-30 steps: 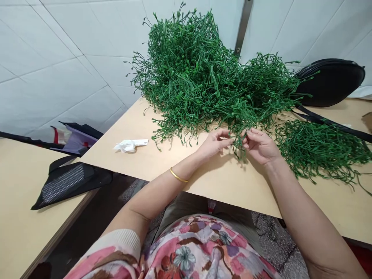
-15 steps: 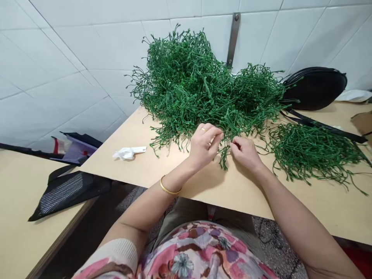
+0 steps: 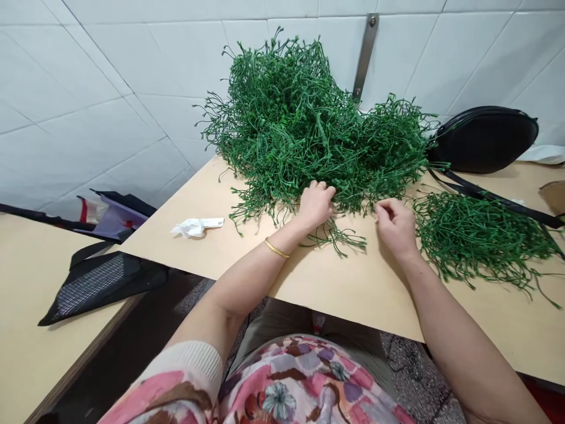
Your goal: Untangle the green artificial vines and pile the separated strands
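Note:
A large heap of green artificial stems [image 3: 304, 129] stands against the tiled wall. My left hand [image 3: 316, 203] is at its front edge, with bent fingers reaching into the stems; whether they grip any is hidden. A few loose stems [image 3: 342, 237] lie on the table just in front of and to the right of that hand. To the right, my right hand [image 3: 395, 222] is closed, thumb and index finger pinched together; what they hold, if anything, is too small to name. Beyond it at the right lies a smaller, flatter pile of green stems [image 3: 481, 238].
A crumpled white tissue [image 3: 194, 227] lies on the table [image 3: 247, 253] at the left. At the back right sits a black bag [image 3: 485, 138] with its strap across the table. A black mesh item [image 3: 95, 288] rests on the other table at the left.
My left hand has turned down onto the heap's front edge. My right hand has moved to the right, away from it. Loose stems now lie spread between the hands.

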`<state>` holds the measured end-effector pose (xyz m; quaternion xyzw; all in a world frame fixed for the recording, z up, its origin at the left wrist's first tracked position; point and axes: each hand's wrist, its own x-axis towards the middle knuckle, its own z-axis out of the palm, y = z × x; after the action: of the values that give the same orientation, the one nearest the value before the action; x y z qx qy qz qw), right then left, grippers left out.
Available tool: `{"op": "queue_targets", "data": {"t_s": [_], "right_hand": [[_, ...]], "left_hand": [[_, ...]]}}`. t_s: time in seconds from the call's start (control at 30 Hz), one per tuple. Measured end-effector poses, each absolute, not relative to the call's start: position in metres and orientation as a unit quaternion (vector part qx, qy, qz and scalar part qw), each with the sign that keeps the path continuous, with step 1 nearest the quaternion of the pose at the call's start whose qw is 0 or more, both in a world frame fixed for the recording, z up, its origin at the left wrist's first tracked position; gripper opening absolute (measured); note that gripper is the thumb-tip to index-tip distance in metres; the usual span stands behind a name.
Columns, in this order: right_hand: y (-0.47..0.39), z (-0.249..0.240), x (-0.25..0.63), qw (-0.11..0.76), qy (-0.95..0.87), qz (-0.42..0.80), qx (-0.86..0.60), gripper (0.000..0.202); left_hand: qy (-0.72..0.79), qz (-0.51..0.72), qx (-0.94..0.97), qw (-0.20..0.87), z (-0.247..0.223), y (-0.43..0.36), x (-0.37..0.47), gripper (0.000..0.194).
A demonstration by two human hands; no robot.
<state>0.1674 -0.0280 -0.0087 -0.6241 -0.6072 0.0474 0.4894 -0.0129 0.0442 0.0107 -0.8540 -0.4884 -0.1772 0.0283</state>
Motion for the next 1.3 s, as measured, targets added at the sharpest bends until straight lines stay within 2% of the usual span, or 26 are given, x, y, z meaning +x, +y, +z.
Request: {"op": "queue_targets", "data": {"t_s": [0.1, 0.23, 0.3, 0.43, 0.53, 0.67, 0.77, 0.87, 1.0, 1.07, 1.17, 1.3], "right_hand": [[-0.023, -0.005, 0.174, 0.512, -0.582, -0.034, -0.630, 0.023], [-0.009, -0.002, 0.180, 0.492, -0.591, -0.049, -0.638, 0.050], [0.000, -0.006, 0.184, 0.473, -0.596, -0.064, -0.646, 0.056], [0.012, -0.020, 0.188, 0.441, -0.622, -0.045, -0.646, 0.037], [0.013, -0.026, 0.187, 0.446, -0.633, -0.034, -0.632, 0.022], [0.012, -0.025, 0.187, 0.477, -0.612, -0.052, -0.629, 0.012], [0.008, -0.019, 0.192, 0.506, -0.582, -0.084, -0.631, 0.015], [0.001, -0.010, 0.197, 0.535, -0.556, -0.130, -0.623, 0.032], [-0.001, -0.005, 0.198, 0.482, -0.608, -0.135, -0.616, 0.050], [0.003, -0.008, 0.195, 0.451, -0.639, -0.093, -0.617, 0.049], [0.007, -0.013, 0.190, 0.459, -0.639, -0.028, -0.617, 0.038], [0.002, -0.011, 0.188, 0.480, -0.627, 0.043, -0.612, 0.031]], "left_hand": [[-0.536, -0.177, -0.824, 0.049, 0.013, 0.047, -0.024, 0.020], [-0.570, -0.189, -0.797, 0.064, 0.020, 0.049, -0.028, 0.023], [-0.564, -0.189, -0.800, 0.080, 0.024, 0.045, -0.026, 0.022], [-0.494, -0.215, -0.838, 0.090, 0.036, 0.026, -0.020, 0.024], [-0.426, -0.261, -0.865, 0.044, 0.051, 0.016, -0.006, 0.032], [-0.410, -0.281, -0.867, -0.034, 0.064, 0.032, 0.029, 0.026], [-0.467, -0.227, -0.848, -0.108, 0.062, 0.054, 0.054, 0.018], [-0.476, -0.198, -0.838, -0.179, 0.053, 0.066, 0.062, 0.014], [-0.457, -0.251, -0.831, -0.192, 0.043, 0.066, 0.051, 0.017], [-0.455, -0.263, -0.824, -0.210, 0.041, 0.064, 0.046, 0.024], [-0.472, -0.244, -0.818, -0.222, 0.039, 0.061, 0.048, 0.033], [-0.508, -0.212, -0.806, -0.218, 0.034, 0.060, 0.054, 0.014]]}}
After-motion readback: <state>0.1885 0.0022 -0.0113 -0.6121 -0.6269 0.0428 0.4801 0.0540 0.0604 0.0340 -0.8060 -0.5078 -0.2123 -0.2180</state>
